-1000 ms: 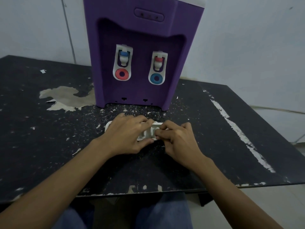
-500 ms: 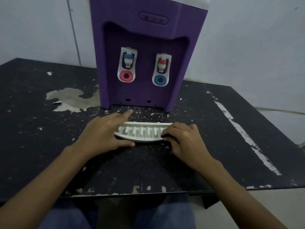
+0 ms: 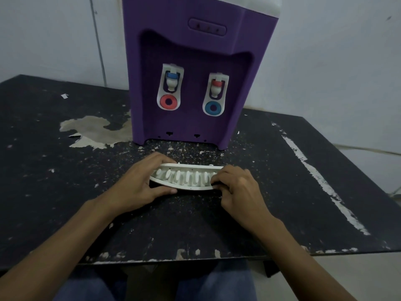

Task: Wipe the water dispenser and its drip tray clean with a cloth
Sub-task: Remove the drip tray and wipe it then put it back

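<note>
A purple water dispenser (image 3: 195, 68) with two white taps stands at the back of the black table (image 3: 65, 192). In front of it lies a white slotted drip tray (image 3: 186, 178), detached from the dispenser. My left hand (image 3: 138, 185) grips the tray's left end, thumb under the front edge and fingers over the back. My right hand (image 3: 236, 187) holds the tray's right end with curled fingers. No cloth is in view.
The tabletop is worn, with a large peeled patch (image 3: 93, 131) left of the dispenser and a long white scrape (image 3: 321, 183) on the right. White flakes litter the area near the tray. A pale wall stands behind. My knees sit below the table's front edge.
My hands slid apart from the tray's middle to its two ends, uncovering the slotted top. The tray now sits slightly nearer the dispenser base.
</note>
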`<state>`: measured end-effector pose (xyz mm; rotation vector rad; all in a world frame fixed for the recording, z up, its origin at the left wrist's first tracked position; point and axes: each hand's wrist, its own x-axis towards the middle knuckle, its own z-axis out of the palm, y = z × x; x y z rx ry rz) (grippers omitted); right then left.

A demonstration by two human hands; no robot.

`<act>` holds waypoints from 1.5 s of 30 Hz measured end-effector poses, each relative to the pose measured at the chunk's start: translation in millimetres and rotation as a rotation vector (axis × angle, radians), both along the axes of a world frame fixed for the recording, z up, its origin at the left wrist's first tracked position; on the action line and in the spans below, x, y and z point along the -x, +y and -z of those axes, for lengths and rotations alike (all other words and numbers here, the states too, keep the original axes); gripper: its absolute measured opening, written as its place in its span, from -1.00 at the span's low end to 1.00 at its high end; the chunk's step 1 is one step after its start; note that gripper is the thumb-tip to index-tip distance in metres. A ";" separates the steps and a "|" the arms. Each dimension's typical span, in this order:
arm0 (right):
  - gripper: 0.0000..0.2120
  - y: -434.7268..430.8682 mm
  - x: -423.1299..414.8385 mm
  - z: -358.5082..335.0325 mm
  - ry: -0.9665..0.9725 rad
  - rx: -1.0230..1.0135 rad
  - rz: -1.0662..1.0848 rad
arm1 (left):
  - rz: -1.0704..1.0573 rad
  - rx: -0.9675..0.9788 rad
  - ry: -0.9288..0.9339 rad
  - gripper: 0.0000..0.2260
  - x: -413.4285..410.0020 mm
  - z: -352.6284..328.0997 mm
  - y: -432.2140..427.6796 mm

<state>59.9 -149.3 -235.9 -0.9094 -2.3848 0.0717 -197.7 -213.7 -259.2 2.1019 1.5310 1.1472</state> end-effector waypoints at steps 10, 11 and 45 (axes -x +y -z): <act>-0.73 -1.1 4.0 1.7 0.028 -0.008 -0.001 | -0.005 -0.005 -0.013 -0.54 -0.5 -0.7 0.6; -0.73 -1.2 3.7 1.8 0.043 0.004 0.002 | -0.002 -0.005 -0.014 -0.53 -0.2 -0.6 1.0; -0.73 -3.5 3.6 -3.9 -0.008 -0.019 -0.081 | 0.026 -0.013 -0.018 -0.52 -7.6 2.1 -0.1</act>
